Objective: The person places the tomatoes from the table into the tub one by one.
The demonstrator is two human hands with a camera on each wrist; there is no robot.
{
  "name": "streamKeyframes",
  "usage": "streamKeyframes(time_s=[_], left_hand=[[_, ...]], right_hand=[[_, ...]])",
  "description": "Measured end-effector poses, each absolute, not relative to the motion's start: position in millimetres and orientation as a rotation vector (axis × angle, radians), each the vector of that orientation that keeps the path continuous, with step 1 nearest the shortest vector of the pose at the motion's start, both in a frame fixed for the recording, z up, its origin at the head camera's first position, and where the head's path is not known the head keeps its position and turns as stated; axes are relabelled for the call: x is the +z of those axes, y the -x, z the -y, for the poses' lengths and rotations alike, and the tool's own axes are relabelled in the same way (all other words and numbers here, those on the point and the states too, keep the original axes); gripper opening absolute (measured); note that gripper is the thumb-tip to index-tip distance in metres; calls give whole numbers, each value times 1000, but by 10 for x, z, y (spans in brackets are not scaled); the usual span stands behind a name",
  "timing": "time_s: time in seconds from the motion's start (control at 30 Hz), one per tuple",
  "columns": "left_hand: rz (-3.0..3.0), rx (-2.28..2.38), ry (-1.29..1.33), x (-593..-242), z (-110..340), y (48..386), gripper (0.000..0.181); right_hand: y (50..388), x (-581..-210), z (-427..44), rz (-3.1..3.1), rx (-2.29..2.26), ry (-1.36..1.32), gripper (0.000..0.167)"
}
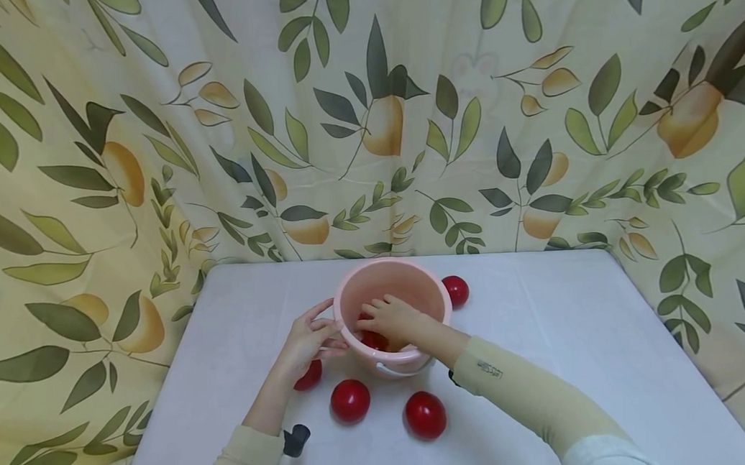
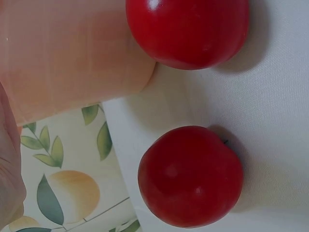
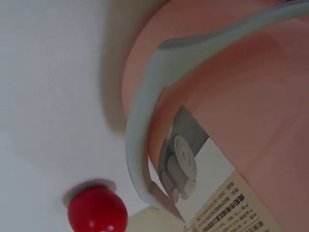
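Observation:
A pink bucket point(image 1: 391, 271) stands upright on the table. My left hand point(image 1: 312, 341) holds it at the left side, with fingertips against the rim and wall. My right hand point(image 1: 394, 321) reaches down inside, thumb and fingers around a red tomato that it partly covers. More red, a tomato point(image 1: 375, 340), shows below that palm; the bucket's floor is mostly hidden. In the left wrist view, two tomatoes, one near the bucket point(image 2: 188, 34) and one lower down point(image 2: 190, 176), lie by the bucket wall. The pale handle point(image 3: 140, 130) hangs down the bucket's front, beside a printed label point(image 3: 212, 169).
On the white table point(image 1: 550, 364), a tomato point(image 1: 350, 401) and another tomato point(image 1: 425, 414) lie in front of the bucket. One tomato point(image 1: 307, 375) sits under my left wrist, and one tomato point(image 1: 457, 291) at the bucket's right. A leaf-patterned curtain point(image 1: 364, 118) hangs behind.

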State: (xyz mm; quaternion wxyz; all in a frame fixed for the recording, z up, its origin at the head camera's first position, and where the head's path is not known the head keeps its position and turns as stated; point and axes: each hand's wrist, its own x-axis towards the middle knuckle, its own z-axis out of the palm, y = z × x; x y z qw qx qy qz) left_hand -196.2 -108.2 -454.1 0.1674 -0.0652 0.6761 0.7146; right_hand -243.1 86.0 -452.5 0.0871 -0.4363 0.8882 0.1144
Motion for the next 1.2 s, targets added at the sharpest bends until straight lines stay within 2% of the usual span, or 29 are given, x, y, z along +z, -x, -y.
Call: streamKeyframes(time_s=[0.27,0.43,0.63,0.77,1.2], left_hand=[[-1937,2024,214,-4544,1075,1965,57],[-1928,2039,211,-4548,1078,1955,57],[-1911,2053,203,-4544,1079,1955,57],[-1913,2052,201,-4542,1076,1958,57],[-1914,2051,199,-4551,1079,1961,57]], right_hand=[[2551,-4388,-1107,-2966,-180,1318,58],[2680,-4287,-1465,-3293,-411,1069,52],[2828,-4361,-1929,-3399,-600,555,54],[2875,-4530,-2161,-3333,-579,328,59],[2856,-5068,-2369,-3028,-378,40,85]])
